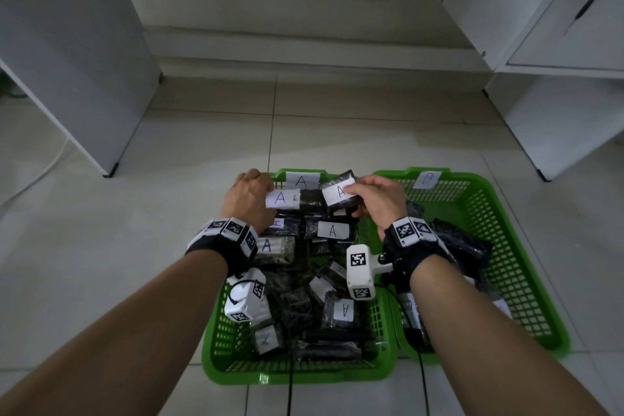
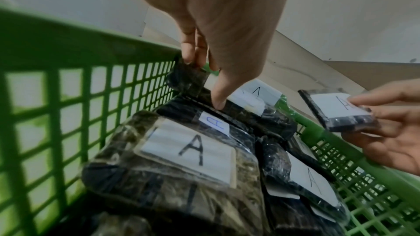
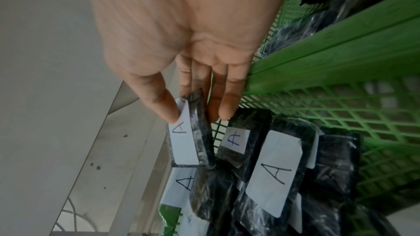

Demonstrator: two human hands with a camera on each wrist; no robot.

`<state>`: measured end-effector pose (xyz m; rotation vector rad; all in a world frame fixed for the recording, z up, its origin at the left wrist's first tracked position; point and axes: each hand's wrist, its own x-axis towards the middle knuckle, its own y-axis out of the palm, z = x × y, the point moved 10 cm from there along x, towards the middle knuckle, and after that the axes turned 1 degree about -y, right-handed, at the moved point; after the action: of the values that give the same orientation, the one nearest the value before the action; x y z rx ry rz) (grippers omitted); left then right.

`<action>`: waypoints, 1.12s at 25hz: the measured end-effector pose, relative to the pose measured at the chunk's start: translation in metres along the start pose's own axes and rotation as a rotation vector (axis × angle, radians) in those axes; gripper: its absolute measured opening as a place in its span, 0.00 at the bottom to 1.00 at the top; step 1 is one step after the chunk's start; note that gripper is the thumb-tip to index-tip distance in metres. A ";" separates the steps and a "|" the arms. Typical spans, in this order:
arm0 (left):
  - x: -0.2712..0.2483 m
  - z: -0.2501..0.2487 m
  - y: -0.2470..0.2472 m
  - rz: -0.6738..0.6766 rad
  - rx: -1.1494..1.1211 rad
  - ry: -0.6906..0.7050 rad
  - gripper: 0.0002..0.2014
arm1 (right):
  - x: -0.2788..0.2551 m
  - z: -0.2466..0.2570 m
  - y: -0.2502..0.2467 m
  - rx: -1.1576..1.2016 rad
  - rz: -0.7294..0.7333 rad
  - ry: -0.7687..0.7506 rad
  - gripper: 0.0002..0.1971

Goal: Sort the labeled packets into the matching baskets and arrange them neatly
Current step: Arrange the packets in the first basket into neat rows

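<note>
Two green mesh baskets stand side by side on the floor. Basket A [image 1: 216, 341] on the left, tagged A [image 1: 301, 180], holds several dark packets with white A labels [image 1: 332, 230]. Basket B [image 1: 526, 280], tagged B [image 1: 427, 180], holds dark packets [image 1: 462, 246]. My left hand [image 1: 251, 192] is at basket A's far left corner, pinching the top edge of a dark A packet [image 2: 188, 76] that stands against the wall [image 2: 68, 46]. My right hand [image 1: 368, 194] pinches another A packet [image 3: 188, 132] between thumb and fingers, tilted above basket A's far end.
White cabinets [image 1: 67, 61] stand at the left and right [image 1: 557, 111] on the tiled floor, with a step [image 1: 304, 54] behind the baskets. Black cables [image 1: 289, 392] run down from the wrist cameras across the front of the baskets.
</note>
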<state>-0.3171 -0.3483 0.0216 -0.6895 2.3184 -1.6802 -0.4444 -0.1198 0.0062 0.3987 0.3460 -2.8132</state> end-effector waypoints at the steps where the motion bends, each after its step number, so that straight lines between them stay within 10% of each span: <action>1: 0.001 0.000 0.002 0.012 -0.001 -0.001 0.18 | 0.000 0.000 0.000 -0.003 0.002 -0.003 0.10; 15: -0.015 0.026 -0.031 -0.102 -0.190 -0.002 0.10 | -0.023 0.004 0.045 -0.193 0.216 0.016 0.12; 23: -0.039 0.016 -0.006 0.183 0.042 0.203 0.36 | -0.038 -0.026 0.119 -0.352 0.305 0.068 0.11; 28: -0.038 0.017 -0.003 0.177 0.153 0.219 0.27 | -0.041 -0.030 0.128 -0.403 0.240 0.048 0.12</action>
<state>-0.2757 -0.3452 0.0144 -0.2745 2.2781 -1.9059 -0.3610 -0.2211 -0.0347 0.3861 0.7993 -2.4256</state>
